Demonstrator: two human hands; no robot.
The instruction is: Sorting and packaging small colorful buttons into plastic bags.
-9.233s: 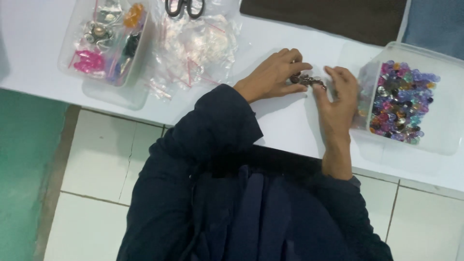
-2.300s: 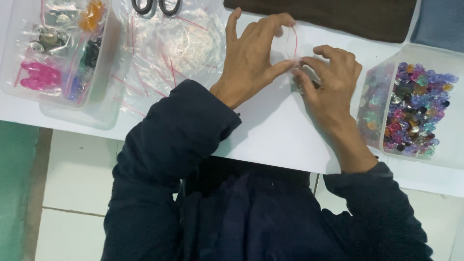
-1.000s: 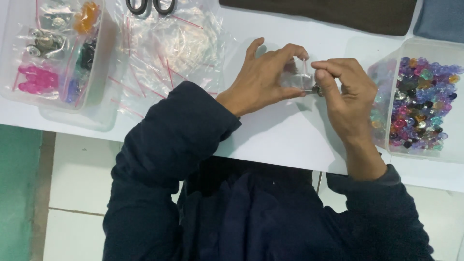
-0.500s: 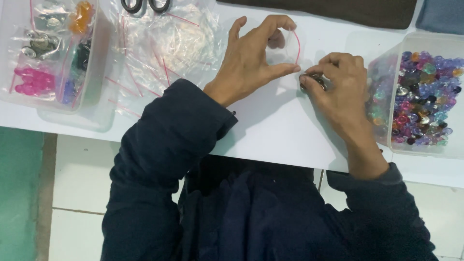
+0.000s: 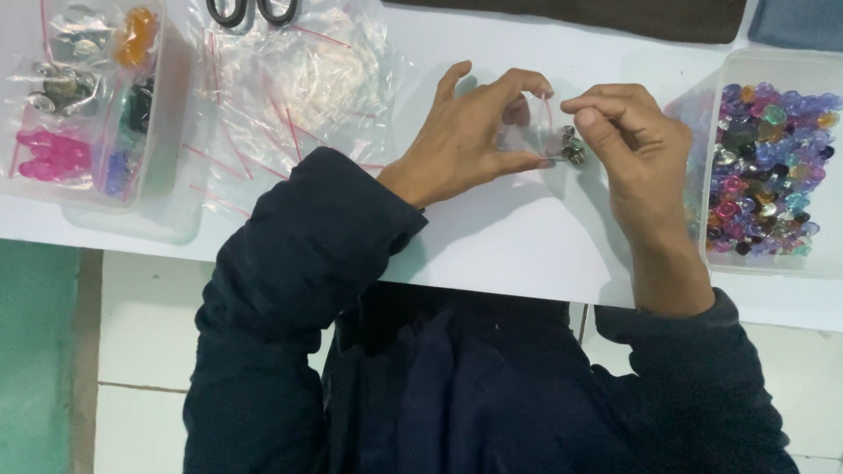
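My left hand holds a small clear plastic bag with a red-lined top, pinched between thumb and fingers over the white table. My right hand is right beside it, its fingers closed on a small cluster of shiny beads at the bag's mouth. Both hands are close together near the table's middle. My dark sleeves cover both forearms.
A clear box of many coloured beads stands at the right. A pile of clear zip bags lies at the back left, with black scissors above it. A clear tray of bagged beads sits at the far left.
My left hand has turned the small bag toward my right hand, which has lifted slightly with beads at the bag's opening. The view has shifted a little.
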